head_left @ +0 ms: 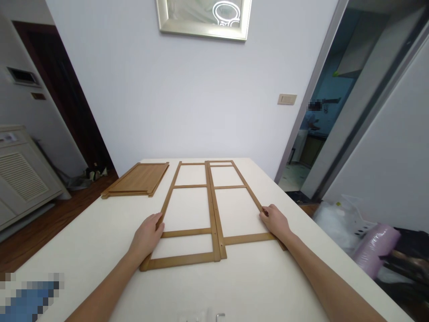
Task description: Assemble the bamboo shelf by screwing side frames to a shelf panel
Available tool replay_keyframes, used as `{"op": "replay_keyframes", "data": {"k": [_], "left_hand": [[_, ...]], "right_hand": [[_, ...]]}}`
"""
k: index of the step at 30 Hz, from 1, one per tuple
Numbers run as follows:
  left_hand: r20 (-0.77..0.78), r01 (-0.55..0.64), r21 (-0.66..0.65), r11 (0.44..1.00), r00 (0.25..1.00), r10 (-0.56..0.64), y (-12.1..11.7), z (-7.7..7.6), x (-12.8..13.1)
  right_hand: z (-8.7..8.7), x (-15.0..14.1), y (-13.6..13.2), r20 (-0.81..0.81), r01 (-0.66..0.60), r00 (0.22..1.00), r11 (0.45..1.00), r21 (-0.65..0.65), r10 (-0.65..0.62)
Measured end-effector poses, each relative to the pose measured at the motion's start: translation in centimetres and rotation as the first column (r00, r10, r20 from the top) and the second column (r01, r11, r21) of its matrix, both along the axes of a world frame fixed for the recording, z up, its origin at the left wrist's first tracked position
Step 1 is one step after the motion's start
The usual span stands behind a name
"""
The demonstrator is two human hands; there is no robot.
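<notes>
Wooden frames, two, lie flat on the white surface (187,295) directly in front of us: left frame (186,233) and right frame (250,239), long sides running away from us. Their inner rails run side by side with only a thin line between; we cannot tell whether they touch along the full length. At the near end the left frame finishes in a crossbar, while the right frame finishes in bare rail stubs.

Placement, our reading: laid flat and paired, the frames probably rest steady and can be compared or squared edge to edge. The stack of wooden panels (137,179) sits apart at far left, presumably to leave working room. The hex key (219,315) and a clear packet (194,316) lie at the near edge, likely for easy reach; the packet's contents are not legible.

Hands: our left hand (146,235) has its fingers (157,220) bent and clamped on the left frame's outer rail, above the near crossbars. Our right hand (277,222) likewise pinches the right frame's outer rail, fingers drawn in close to the thumb, little gap visible. We judge that holding opposite outer sides gives even control of both frames. Undersides of the fingers: hidden.
</notes>
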State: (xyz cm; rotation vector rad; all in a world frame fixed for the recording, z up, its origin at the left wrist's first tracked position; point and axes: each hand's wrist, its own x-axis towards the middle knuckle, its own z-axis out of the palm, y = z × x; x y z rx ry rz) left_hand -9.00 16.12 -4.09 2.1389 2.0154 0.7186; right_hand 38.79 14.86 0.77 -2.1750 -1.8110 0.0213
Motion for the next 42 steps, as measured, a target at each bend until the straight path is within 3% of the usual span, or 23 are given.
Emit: {"op": "replay_keyframes", "data": {"k": [30, 42], "left_hand": [[0.003, 0.02, -0.005, 1.0, 1.0, -0.02, 0.0, -0.3, -0.4], [0.009, 0.04, -0.002, 0.999, 0.999, -0.04, 0.1, -0.6, -0.8]], "right_hand": [[0.4, 0.6, -0.3, -0.002, -0.036, 0.999, 0.999, 0.028, 0.036], [-0.5, 1.3, -0.1, -0.046, -0.056, 0.997, 0.996, 0.072, 0.06]]}}
